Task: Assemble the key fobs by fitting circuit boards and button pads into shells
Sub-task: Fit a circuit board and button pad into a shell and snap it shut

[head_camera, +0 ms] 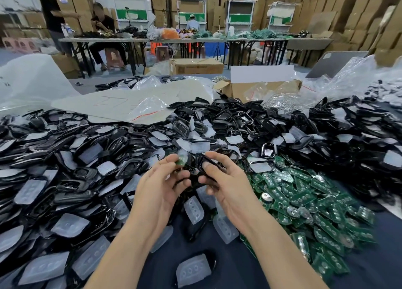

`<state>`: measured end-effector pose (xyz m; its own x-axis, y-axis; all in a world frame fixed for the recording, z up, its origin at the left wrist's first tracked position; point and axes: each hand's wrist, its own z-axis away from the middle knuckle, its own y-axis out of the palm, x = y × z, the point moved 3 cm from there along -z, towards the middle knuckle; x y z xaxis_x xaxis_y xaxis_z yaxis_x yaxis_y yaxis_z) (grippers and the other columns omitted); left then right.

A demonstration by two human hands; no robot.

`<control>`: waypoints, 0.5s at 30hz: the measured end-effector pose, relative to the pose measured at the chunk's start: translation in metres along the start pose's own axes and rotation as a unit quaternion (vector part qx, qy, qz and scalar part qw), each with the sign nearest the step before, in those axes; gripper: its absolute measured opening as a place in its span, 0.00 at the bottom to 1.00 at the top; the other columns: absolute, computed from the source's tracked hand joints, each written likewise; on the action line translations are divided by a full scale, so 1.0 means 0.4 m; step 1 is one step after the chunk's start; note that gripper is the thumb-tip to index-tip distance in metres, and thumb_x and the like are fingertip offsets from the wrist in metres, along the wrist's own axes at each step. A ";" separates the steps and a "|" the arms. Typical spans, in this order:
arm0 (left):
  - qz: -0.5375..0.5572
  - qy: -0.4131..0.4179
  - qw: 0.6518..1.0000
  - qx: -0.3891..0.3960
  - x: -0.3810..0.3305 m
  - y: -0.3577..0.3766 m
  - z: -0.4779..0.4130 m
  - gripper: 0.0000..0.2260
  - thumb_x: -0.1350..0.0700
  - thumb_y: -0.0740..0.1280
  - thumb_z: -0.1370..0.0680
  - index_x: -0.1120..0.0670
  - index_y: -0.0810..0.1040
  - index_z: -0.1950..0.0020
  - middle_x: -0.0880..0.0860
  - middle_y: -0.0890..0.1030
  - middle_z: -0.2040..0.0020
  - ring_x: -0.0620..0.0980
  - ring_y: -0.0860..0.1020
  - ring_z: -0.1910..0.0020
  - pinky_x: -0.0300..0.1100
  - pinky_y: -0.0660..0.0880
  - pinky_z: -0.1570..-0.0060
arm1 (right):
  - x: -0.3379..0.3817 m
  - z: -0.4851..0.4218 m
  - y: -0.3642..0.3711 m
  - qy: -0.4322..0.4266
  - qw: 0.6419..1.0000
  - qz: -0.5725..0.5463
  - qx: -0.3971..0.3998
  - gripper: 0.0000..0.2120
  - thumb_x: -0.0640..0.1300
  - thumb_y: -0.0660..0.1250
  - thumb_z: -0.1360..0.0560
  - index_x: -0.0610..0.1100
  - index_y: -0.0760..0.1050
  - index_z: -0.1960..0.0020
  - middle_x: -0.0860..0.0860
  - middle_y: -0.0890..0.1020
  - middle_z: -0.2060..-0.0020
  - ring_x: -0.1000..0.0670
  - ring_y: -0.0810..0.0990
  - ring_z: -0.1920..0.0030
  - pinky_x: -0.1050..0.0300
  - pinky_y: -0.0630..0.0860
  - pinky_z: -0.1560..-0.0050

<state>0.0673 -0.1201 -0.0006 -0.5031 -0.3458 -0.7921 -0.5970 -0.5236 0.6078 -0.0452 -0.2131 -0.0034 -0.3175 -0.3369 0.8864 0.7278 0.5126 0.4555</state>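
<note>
A small green circuit board (181,162) is pinched at the fingertips of the left hand (161,186). Just beside it, a black shell (199,160) lies gripped in the curled fingers of the right hand (228,179), the thumb across its opening. Loose green boards (315,197) are heaped to the right.

Well beyond the right hand (226,179), stacked cardboard boxes (359,16) line the far wall. Nearer stand white shelving units (240,14), then long folding tables (130,40) on a grey floor (300,70), evenly lit.

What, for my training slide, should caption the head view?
Left hand holds a green circuit board, right hand a black shell.
</note>
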 end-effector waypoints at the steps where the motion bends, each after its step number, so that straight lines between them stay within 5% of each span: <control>1: 0.006 0.002 1.000 -0.001 -0.002 0.001 0.002 0.07 0.62 0.62 0.18 0.59 0.80 0.48 0.53 0.82 0.60 0.49 0.81 0.65 0.40 0.81 0.65 | -0.001 0.000 0.000 -0.004 1.000 0.016 0.002 0.10 0.33 0.69 0.21 0.45 0.81 0.44 0.50 0.84 0.66 0.53 0.82 0.68 0.64 0.72 0.75; 9: -0.033 0.049 0.998 0.001 0.008 -0.009 0.002 0.11 0.67 0.65 0.20 0.54 0.77 0.41 0.52 0.81 0.60 0.47 0.83 0.62 0.38 0.80 0.63 | -0.011 -0.009 -0.002 -0.014 0.999 0.032 0.020 0.18 0.32 0.56 0.15 0.49 0.79 0.39 0.49 0.88 0.60 0.52 0.86 0.58 0.64 0.79 0.61; 15: -0.053 0.066 0.996 -0.003 0.010 -0.014 -0.008 0.12 0.66 0.67 0.21 0.55 0.79 0.40 0.49 0.83 0.59 0.45 0.80 0.63 0.35 0.77 0.64 | -0.013 -0.013 -0.012 -0.027 0.999 0.038 0.015 0.12 0.33 0.60 0.17 0.46 0.75 0.39 0.45 0.88 0.60 0.50 0.87 0.57 0.65 0.79 0.61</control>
<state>0.0705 -0.1210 -0.0071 -0.3511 -0.3877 -0.8523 -0.6379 -0.5673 0.5208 -0.0438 -0.2180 -0.0106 -0.2950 -0.2530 0.9214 0.7327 0.5590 0.3881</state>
